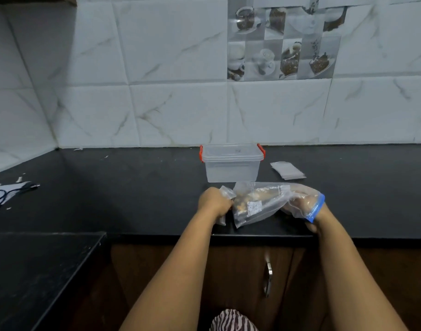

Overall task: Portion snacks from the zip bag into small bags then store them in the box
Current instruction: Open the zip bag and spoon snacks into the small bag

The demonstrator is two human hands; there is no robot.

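A large clear zip bag (259, 204) with a blue zip strip lies on the black counter near its front edge, with brown snacks inside. My right hand (302, 204) is pushed in through the bag's open mouth; what its fingers hold is blurred by the plastic. My left hand (215, 201) grips a small clear bag (225, 206) just left of the zip bag. A clear plastic box (231, 163) with red clips, its lid on, stands behind them. A stack of small empty bags (287, 170) lies to the right of the box.
The black counter (133, 187) runs left to a tiled corner. A black cable on white paper (4, 192) lies at the far left. A lower black surface (37, 271) sits front left. Below the counter edge is a brown cabinet door with a metal handle (268, 278).
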